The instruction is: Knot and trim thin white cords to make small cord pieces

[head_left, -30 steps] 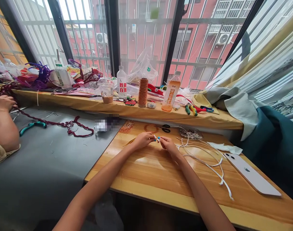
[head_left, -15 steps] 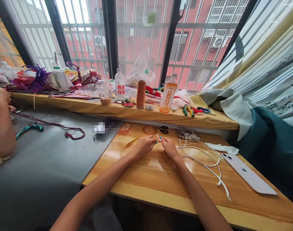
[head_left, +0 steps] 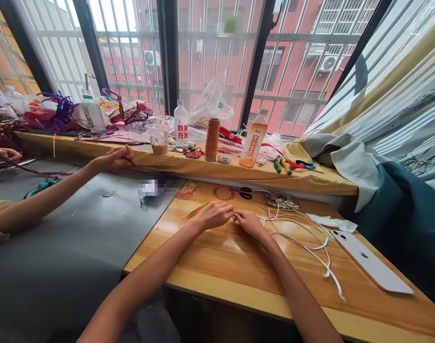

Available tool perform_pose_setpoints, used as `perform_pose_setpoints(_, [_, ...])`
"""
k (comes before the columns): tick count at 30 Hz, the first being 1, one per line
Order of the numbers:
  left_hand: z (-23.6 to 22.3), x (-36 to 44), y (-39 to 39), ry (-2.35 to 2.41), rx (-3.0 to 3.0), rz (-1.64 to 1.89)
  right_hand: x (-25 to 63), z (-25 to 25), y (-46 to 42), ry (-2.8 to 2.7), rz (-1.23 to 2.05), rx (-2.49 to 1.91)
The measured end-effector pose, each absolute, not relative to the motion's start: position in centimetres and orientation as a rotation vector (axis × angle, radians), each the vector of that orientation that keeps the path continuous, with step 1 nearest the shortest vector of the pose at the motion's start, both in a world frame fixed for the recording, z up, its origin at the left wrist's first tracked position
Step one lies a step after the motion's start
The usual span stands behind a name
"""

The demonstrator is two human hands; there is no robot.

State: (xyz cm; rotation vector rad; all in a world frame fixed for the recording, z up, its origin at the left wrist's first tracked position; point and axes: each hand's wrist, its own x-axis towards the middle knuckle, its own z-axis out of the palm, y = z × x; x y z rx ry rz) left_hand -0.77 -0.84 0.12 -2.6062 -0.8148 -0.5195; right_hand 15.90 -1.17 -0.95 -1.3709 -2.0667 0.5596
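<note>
My left hand (head_left: 217, 214) and my right hand (head_left: 249, 222) meet fingertip to fingertip over the wooden table. Both are closed in a pinch on a small white piece (head_left: 234, 217), mostly hidden by the fingers. Left of my left hand lies a pair of yellow tweezers (head_left: 194, 211). To the right of my right hand, white cord (head_left: 310, 247) spreads in loose loops. Beyond my hands are a coil of copper-coloured wire (head_left: 223, 193), black-handled scissors (head_left: 245, 193) and a clear tray of small pieces (head_left: 283, 201).
A phone (head_left: 374, 262) and a white tissue (head_left: 331, 222) lie at the right. Bottles, including an orange drink (head_left: 253, 143), a thread spool (head_left: 212, 140) and pliers (head_left: 282, 165) crowd the ledge. At left, another person's arm (head_left: 60, 190) reaches over the grey table with dark red cord.
My fingers have closed in over the white piece, which showed more before. The other person's hand has swung right, drawing the dark red cord off the grey table. The view has shifted slightly.
</note>
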Motion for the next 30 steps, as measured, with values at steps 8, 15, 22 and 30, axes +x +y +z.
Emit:
perform_pose_setpoints(8, [-1.2, 0.6, -0.1, -1.394, -2.871, -1.066, 15.8, -0.8, -1.2, -1.807, 0.416, -1.464])
perform_pose_setpoints(15, [-1.1, -1.1, 2.1, -1.426, -3.093, -1.121, 15.8, -0.1, -1.4, -2.014, 0.596, -1.233])
perform_pose_setpoints(22, [0.1, -1.6, 1.5, -1.547, -3.093, -0.79, 16.0, -0.1, -2.2, -2.379, 0.246, -1.38])
perform_pose_setpoints(30, [-0.4, -0.3, 1.0, -1.793, -3.089, -0.746, 15.4, 0.2, -3.5, -2.595, -0.206, -1.529])
